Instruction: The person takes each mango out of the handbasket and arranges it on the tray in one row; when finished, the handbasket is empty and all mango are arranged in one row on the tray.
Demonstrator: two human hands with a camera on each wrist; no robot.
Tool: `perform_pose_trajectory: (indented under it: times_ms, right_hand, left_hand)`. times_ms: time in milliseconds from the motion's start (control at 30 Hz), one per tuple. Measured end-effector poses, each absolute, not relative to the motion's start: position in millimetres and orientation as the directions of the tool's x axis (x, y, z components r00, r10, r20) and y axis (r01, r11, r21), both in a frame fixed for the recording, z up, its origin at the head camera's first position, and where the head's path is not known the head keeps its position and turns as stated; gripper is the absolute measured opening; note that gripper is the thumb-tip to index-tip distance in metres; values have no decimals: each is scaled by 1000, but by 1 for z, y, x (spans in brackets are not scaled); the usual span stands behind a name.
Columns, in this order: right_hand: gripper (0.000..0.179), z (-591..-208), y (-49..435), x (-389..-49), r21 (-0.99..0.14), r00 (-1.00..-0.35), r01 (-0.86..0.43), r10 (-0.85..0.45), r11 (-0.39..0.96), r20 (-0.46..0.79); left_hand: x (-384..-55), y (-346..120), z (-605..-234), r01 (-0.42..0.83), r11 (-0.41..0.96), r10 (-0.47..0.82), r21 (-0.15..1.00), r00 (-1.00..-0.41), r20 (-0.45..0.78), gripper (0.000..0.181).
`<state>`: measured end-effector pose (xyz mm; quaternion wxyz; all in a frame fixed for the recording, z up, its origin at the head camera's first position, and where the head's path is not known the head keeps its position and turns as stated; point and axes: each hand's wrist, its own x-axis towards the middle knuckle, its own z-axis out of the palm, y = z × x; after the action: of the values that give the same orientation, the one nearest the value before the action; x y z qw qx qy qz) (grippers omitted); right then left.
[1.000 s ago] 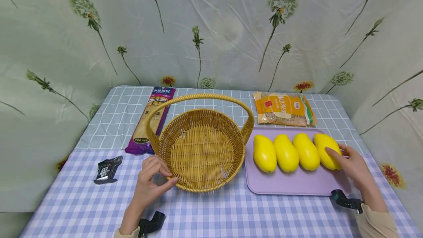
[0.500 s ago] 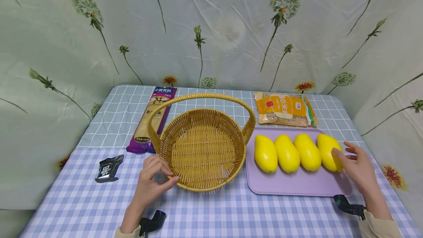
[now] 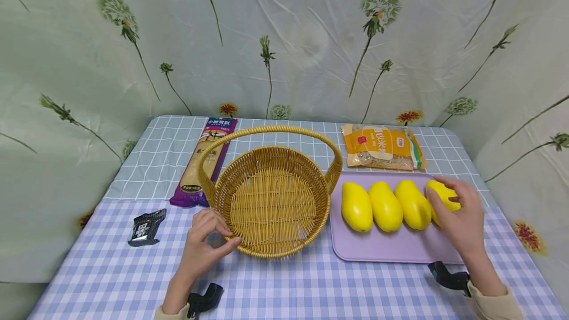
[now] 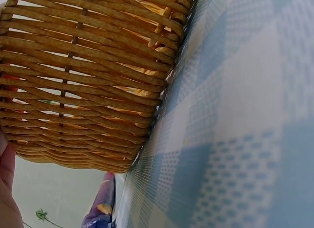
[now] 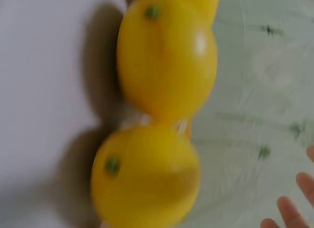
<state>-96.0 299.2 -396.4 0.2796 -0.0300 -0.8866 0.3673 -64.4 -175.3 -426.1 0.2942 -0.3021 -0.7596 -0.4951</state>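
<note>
At the near left rim of a woven wicker basket [image 3: 272, 252] with a tall arched handle, my left hand [image 3: 201, 241] pinches the edge between thumb and fingers. The basket's woven side [image 4: 83, 80] fills much of the left wrist view. To its right, several yellow mangoes lie in a row on a lilac tray [image 3: 378, 251]. My right hand [image 3: 462, 216] is over the rightmost mango [image 3: 436, 186], fingers spread and partly hiding it. In the right wrist view, fingertips [image 5: 289, 213] show apart from the nearer mango [image 5: 144, 179].
A purple-ended pasta packet [image 3: 200, 162] lies behind the basket's left side. An orange food bag [image 3: 384, 147] lies behind the tray. A small black packet [image 3: 146, 228] is on the checked cloth at left. A floral curtain [image 3: 311, 53] stands behind the table.
My right hand first drew back to the right from the rightmost mango, then came left and over it. The left hand has stayed at the basket rim.
</note>
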Motion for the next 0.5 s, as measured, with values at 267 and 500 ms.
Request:
perform_pose_trajectory:
  times_ms: [267, 500]
  right_hand:
    - [32, -395, 260, -99, -581, -819, -428, -24, 692, 574]
    - [34, -392, 243, -105, -519, -802, -548, -236, 656, 549]
  left_hand:
    - [-61, -177, -423, 735, 352, 182, 579, -661, 729, 26]
    - [-63, -178, -417, 749, 362, 273, 556, -655, 705, 16]
